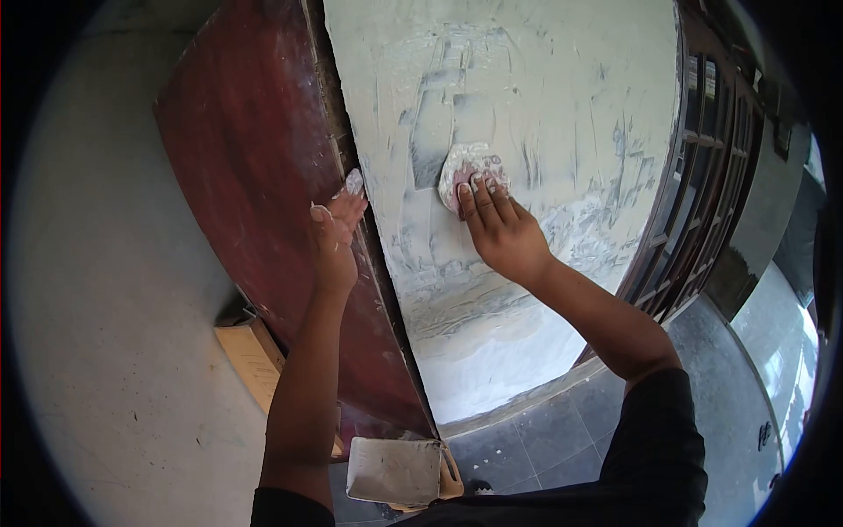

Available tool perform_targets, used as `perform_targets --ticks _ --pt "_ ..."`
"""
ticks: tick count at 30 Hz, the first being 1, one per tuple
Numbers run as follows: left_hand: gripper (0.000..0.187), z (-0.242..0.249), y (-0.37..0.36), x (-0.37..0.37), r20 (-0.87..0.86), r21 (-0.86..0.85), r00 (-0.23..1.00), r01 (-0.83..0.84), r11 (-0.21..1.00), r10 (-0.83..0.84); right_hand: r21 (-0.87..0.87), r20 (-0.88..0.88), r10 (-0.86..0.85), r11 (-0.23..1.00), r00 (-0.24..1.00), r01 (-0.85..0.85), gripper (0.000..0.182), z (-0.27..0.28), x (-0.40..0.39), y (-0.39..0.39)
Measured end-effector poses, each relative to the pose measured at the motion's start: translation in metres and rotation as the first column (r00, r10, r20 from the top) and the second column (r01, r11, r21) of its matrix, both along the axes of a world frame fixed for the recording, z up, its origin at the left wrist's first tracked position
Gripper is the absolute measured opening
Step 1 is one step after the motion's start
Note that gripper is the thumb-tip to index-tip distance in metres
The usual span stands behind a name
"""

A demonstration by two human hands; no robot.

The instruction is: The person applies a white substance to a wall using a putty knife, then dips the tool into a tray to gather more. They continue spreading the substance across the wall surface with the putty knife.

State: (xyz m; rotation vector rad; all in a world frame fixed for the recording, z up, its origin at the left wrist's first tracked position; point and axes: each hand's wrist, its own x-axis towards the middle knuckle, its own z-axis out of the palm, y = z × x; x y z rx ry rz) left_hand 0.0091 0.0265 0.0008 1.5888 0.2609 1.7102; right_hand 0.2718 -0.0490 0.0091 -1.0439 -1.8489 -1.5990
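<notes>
The pale, paste-smeared wall (562, 114) is standing in front of the person, with a dark red panel (241, 123) running along its left edge. Below, a shallow tray (395, 474) is sitting near the foot of the panel. The right hand (507, 239) is pressing with its fingers extended, holding a paste-coated pad (460, 163) against the wall. The left hand (336, 235) is hovering by the panel's edge, left of the pad, its thumb standing apart from its slightly bent fingers. A small whitish patch (354, 182) is showing at its fingertips; whether they are gripping something, I cannot tell.
</notes>
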Motion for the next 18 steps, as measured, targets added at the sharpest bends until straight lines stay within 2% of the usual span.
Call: perform_targets --ticks 3,6,10,13,14,16,18 --pt "0.085 -0.003 -0.001 -0.001 -0.013 0.001 1.000 0.001 1.000 -0.001 -0.142 0.014 0.101 0.985 0.995 -0.098 0.040 -0.043 -0.005 -0.021" --pt "0.085 0.001 -0.003 0.001 -0.014 0.002 1.000 -0.027 1.000 0.027 -0.166 -0.019 0.180 0.969 0.983 -0.181 0.039 -0.034 -0.010 -0.046" --pt "0.085 -0.001 -0.003 0.002 0.003 0.012 0.999 -0.034 0.999 0.033 0.057 -0.091 0.131 0.990 0.987 -0.126 0.043 0.042 -0.010 -0.044" --pt "0.085 -0.005 0.000 -0.001 -0.020 0.024 0.999 -0.036 0.999 0.036 0.170 -0.097 0.142 0.978 0.985 -0.124 0.042 0.071 -0.008 -0.006" --pt "0.085 -0.005 0.000 -0.002 -0.041 0.030 0.999 -0.034 0.999 0.035 0.169 -0.097 0.142 0.978 0.985 -0.124 0.042 0.060 -0.011 0.002" --pt "0.084 -0.006 0.003 0.000 0.004 0.024 1.000 -0.020 1.000 0.020 0.117 0.075 -0.056 0.992 0.996 0.047 0.042 0.027 -0.017 0.016" --pt "0.083 -0.005 0.004 0.000 0.053 0.016 0.999 -0.008 1.000 0.007 0.071 0.147 -0.052 0.997 0.988 0.042 0.041 -0.008 -0.021 0.014"
